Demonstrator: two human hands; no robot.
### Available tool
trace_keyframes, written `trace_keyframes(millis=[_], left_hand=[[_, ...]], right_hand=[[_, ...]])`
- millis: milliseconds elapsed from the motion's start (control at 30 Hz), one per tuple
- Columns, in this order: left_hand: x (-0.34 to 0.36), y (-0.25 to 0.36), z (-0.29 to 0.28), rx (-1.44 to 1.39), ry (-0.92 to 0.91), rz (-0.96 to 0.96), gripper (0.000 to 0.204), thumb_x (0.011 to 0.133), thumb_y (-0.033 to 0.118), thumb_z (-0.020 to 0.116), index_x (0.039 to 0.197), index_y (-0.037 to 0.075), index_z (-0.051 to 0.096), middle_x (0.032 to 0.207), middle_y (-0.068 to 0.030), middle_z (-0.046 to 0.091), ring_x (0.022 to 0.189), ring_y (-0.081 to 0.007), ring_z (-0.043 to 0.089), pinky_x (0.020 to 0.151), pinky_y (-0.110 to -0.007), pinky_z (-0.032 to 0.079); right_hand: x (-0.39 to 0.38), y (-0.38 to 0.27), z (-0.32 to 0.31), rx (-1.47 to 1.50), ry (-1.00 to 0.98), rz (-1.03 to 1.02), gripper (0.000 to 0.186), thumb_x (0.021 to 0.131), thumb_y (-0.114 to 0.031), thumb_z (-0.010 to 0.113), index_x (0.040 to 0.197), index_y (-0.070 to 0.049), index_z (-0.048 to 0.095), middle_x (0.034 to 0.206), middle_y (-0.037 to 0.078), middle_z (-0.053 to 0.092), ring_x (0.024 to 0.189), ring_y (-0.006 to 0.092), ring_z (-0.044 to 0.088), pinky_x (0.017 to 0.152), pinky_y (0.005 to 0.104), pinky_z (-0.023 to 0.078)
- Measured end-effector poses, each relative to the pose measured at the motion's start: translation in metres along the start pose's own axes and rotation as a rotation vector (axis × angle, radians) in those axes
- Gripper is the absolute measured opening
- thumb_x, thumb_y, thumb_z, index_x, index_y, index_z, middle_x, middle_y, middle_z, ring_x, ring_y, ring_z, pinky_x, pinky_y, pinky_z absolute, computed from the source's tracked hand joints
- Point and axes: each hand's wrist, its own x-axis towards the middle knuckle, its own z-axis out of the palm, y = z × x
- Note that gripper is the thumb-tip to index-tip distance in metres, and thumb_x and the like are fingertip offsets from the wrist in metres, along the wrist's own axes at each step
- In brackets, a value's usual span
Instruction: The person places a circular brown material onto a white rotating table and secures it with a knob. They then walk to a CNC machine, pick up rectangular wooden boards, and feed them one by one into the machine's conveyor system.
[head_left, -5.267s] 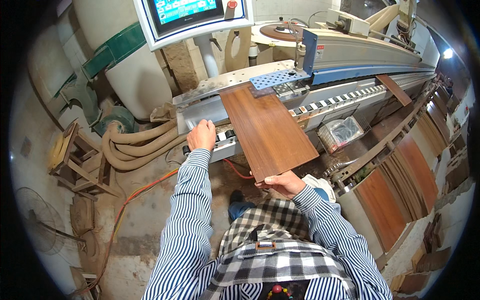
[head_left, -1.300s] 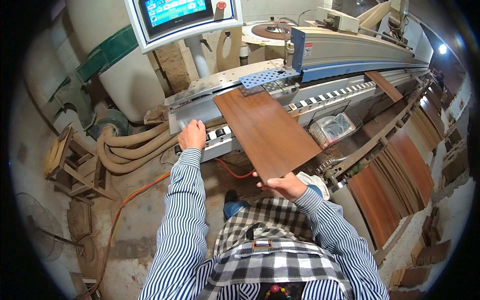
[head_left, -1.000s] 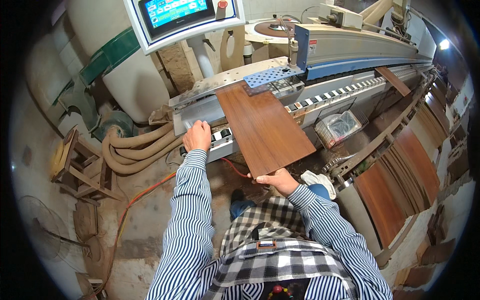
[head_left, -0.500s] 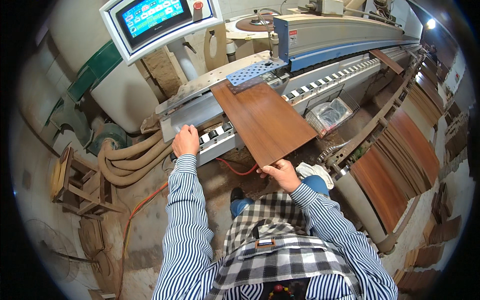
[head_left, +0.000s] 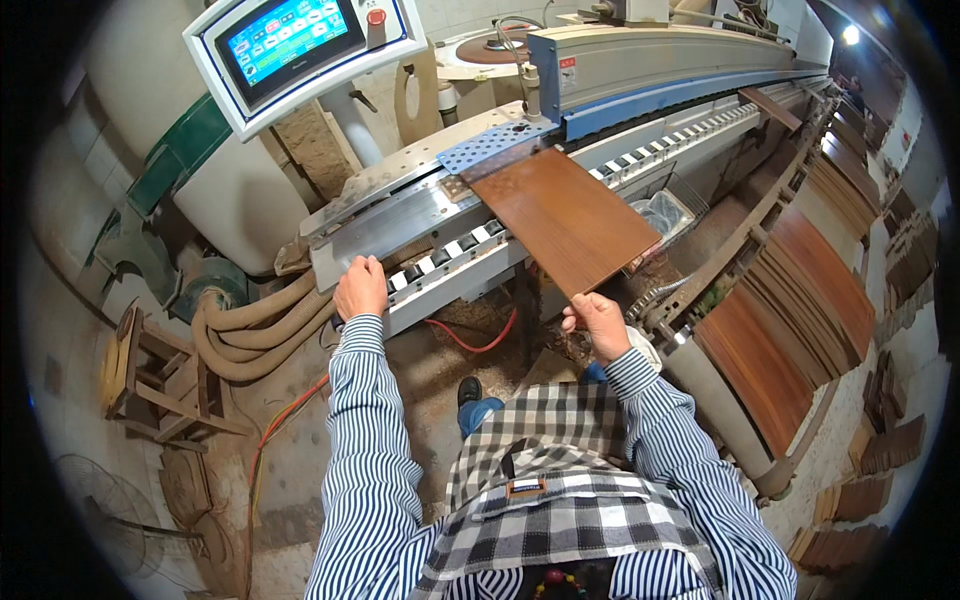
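A brown wood-grain board lies across the machine, its far end under a perforated blue plate. My right hand pinches the board's near corner, thumb uppermost and fingers curled at the edge. Out to the left of the board, my left hand is closed over the left end of a pale metal rail with black-and-white rollers. A steel bed runs behind that rail, and a wire basket with plastic in it is partly hidden behind the board.
A touchscreen panel stands upper left. Thick hoses, a wooden stool and a fan are at left. Stacked boards rest on a conveyor at right. Another board lies farther along the machine. Cables cross the floor.
The board has moved rightward along the machine, uncovering more of the rollers and steel bed, and my right hand has moved with it. My left hand stays at the rail's end.
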Motion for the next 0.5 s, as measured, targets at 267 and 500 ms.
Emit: trace_keyframes(millis=[267, 500], left_hand=[[0.002, 0.004, 0.003, 0.037, -0.018, 0.01, 0.036, 0.086, 0.034, 0.042, 0.083, 0.005, 0.061, 0.081, -0.0211, 0.062, 0.076, -0.0386, 0.06, 0.069, -0.047, 0.046], [0.015, -0.027, 0.022, -0.005, -0.012, 0.112, 0.038, 0.085, 0.036, 0.041, 0.086, 0.004, 0.061, 0.083, -0.0209, 0.061, 0.078, -0.0392, 0.058, 0.067, -0.047, 0.045]], right_hand=[[0.011, -0.017, -0.041, 0.043, 0.246, -0.028, 0.034, 0.087, -0.035, 0.056, 0.074, -0.003, 0.057, 0.06, 0.003, 0.056, 0.052, 0.0105, 0.052, 0.052, 0.022, 0.044], [-0.006, -0.024, -0.092, 0.277, 0.382, 0.044, 0.032, 0.089, -0.036, 0.052, 0.086, -0.005, 0.054, 0.065, 0.002, 0.057, 0.055, 0.01, 0.053, 0.05, 0.022, 0.043]])
